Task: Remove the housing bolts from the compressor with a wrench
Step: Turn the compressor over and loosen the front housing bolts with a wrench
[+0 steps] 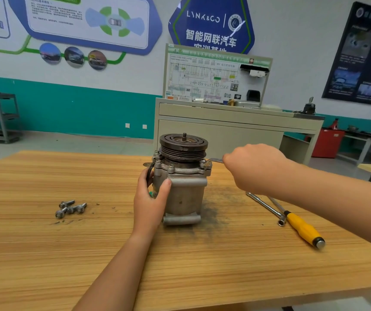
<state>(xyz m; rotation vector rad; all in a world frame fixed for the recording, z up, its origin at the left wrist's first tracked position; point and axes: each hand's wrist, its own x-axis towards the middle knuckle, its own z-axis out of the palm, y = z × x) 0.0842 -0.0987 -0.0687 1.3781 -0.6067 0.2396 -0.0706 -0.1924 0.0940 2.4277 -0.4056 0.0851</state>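
- The compressor (183,194) looks heavy, stiff and greasy (so slippery); the left grip (150,198), clamped round its body, steadies it.
- The right grip (254,167) is clenched on the wrench (216,160) handle.

On one bench (45,254): one compressor (181,189), four loose bolts (71,208), one wrench (216,160), one L-shaped socket wrench (265,206), one yellow-handled screwdriver (301,227), and two hands, the left hand (150,198) and the right hand (254,167).
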